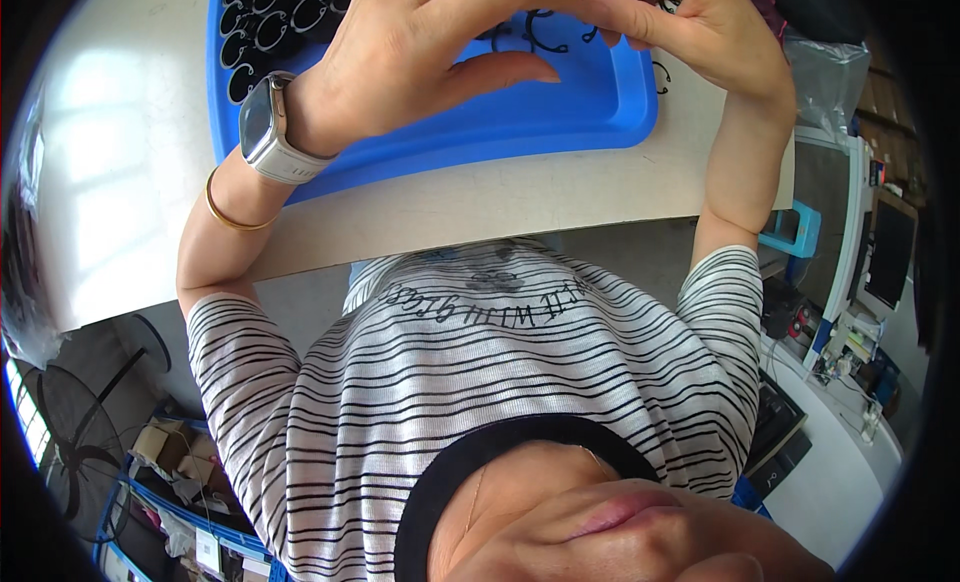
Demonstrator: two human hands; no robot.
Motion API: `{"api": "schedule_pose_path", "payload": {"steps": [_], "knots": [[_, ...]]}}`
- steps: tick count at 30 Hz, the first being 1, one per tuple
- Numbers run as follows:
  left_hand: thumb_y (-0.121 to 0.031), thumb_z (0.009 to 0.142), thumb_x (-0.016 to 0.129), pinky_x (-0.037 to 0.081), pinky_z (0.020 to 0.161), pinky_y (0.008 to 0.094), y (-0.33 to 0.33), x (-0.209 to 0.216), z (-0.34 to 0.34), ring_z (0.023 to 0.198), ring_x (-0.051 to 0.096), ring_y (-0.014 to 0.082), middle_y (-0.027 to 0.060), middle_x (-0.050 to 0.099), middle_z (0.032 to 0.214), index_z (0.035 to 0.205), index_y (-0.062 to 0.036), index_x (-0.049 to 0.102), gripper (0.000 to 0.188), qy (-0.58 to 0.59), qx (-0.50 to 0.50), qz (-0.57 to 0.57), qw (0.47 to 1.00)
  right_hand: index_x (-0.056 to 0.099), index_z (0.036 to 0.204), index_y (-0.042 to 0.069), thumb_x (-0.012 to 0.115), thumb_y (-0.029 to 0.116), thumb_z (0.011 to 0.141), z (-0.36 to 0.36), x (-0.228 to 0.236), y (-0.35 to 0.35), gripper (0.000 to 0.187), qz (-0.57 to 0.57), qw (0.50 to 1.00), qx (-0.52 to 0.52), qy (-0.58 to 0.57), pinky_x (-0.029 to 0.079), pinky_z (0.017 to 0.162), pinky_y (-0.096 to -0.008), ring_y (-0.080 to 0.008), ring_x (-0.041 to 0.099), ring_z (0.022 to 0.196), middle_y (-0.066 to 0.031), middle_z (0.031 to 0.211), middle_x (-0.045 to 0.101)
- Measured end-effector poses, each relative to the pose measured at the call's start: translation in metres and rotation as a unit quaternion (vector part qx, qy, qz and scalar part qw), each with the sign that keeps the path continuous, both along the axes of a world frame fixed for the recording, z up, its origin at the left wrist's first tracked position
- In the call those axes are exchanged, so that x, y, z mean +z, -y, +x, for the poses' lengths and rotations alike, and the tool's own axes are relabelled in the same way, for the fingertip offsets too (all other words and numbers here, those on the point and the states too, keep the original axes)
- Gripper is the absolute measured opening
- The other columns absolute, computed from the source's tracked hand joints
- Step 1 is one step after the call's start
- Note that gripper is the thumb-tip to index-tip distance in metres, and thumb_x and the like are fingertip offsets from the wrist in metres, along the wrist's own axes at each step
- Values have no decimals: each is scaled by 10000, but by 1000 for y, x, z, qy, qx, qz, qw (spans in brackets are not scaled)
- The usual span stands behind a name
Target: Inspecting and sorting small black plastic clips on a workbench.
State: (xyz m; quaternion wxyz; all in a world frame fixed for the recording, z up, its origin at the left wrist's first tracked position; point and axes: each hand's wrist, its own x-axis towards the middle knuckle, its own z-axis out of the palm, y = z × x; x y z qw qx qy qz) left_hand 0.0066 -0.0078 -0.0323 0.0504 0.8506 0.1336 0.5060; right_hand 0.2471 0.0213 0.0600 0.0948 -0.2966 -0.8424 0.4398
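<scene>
Both hands meet above a blue tray point(520, 132) at the top edge, where the picture cuts them off in part. My left hand point(420, 57) reaches across the tray with its thumb stretched out, apart from the fingers. Its fingertips overlap those of my right hand point(690, 32), whose fingers bend together in a pinch; what they hold is mostly hidden, though small dark bits show beside them. Several black retaining rings point(272, 30) lie crowded at the tray's left. Another black open ring point(545, 44) shows below the meeting fingers.
The tray rests on a pale table point(470, 207) whose front edge runs before my body. One thin ring point(664, 79) lies just outside the tray's right side. A fan point(75, 432) stands at the lower left; a white desk point(850, 422) with equipment is at the right.
</scene>
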Motion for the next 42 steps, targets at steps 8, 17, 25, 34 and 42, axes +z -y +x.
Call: {"api": "schedule_pose_path", "payload": {"steps": [8,17,25,34,42], "knots": [[-85,798,761,513,538,240,18,15,8,677,617,133,112,660,1070,1080,-52,652,304,-63,114,162,978,673,957,-12,701,22,915,0,-8,-5,61,12,1000,3,-5,501,621,-227,-75,640,711,-29,795,681],[-128,806,689,442,517,243,18,2,9,654,520,113,37,549,924,1093,-74,615,301,-110,137,192,966,686,999,-24,698,0,900,-7,-5,4,102,70,997,6,40,518,686,-263,-108,660,790,-61,854,706],[-141,834,669,492,591,278,18,-6,13,718,575,150,81,595,1018,1118,-89,600,297,-77,132,190,970,699,966,-17,706,7,854,-2,-2,-5,115,95,988,15,118,523,711,-310,-153,678,786,-103,828,709],[-143,861,683,518,588,276,13,2,10,763,604,173,118,632,1087,1178,-64,630,331,-60,118,174,976,653,955,-31,690,34,894,-1,7,-6,97,58,992,24,107,494,650,-287,-133,636,716,-72,768,654],[-135,858,730,532,616,276,3,2,8,773,620,183,119,652,1102,1206,-60,654,364,-45,129,219,966,654,978,-27,694,53,927,1,0,-6,103,72,995,48,50,511,650,-276,-119,635,718,-55,787,663]]}}
